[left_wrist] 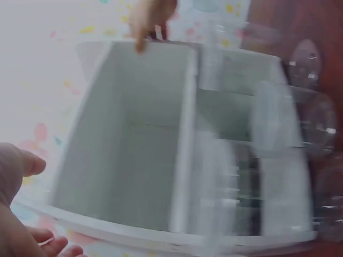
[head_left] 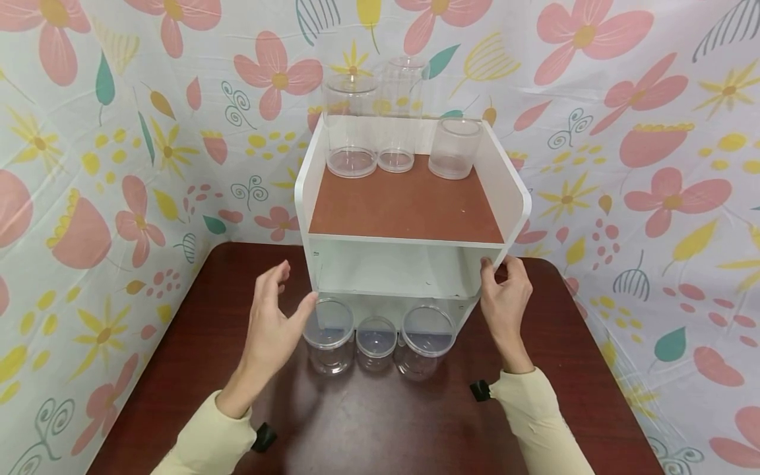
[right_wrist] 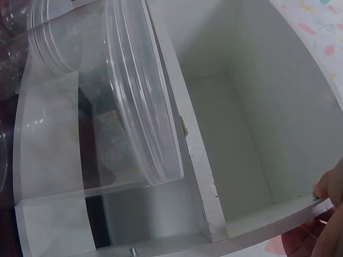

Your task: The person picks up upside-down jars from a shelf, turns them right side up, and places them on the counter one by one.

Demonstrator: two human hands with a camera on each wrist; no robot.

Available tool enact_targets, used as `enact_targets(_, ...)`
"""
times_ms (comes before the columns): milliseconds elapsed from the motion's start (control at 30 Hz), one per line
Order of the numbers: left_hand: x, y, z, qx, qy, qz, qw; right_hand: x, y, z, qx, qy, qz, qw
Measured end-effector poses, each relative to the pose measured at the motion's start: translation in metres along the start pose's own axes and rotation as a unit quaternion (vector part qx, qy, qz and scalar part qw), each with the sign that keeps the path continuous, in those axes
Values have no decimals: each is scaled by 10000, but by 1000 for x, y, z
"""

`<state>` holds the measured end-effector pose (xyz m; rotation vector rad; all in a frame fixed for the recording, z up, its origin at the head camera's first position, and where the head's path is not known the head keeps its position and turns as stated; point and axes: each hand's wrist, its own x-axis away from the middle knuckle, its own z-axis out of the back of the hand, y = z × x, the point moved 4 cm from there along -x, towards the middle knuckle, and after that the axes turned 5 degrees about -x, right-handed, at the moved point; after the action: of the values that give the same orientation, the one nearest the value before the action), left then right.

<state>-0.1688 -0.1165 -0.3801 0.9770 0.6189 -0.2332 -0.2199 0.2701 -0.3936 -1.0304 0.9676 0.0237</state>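
Observation:
A white shelf unit [head_left: 404,265] with a brown top board [head_left: 410,204] stands on the dark table. My right hand [head_left: 506,293] pinches the front edge of its right side panel, thumb on the inner face and fingers outside. In the right wrist view the thumb [right_wrist: 333,187] is beside a small metal pin. My left hand [head_left: 273,326] is held at the unit's left front, fingers spread, gripping nothing. Close to its thumb is a clear lidded jar [head_left: 329,356]. A smaller lidded jar [head_left: 376,356] and another large one [head_left: 418,363] continue the row before the unit.
On the top board stand a wide tall clear container [head_left: 351,161], a narrow tall one [head_left: 396,158] and a short frosted one [head_left: 454,155]. A flowered cloth [head_left: 119,165] hangs around the back and sides of the reddish-brown table [head_left: 380,435].

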Motion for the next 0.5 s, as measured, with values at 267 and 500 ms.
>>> enact_targets(267,-40,36,30,208,-100,90,9997,0,-1,0,-41,2,30,10000)
enact_targets(500,-92,52,48,829,-806,907,9891,0,1,0,-16,5,48,10000)
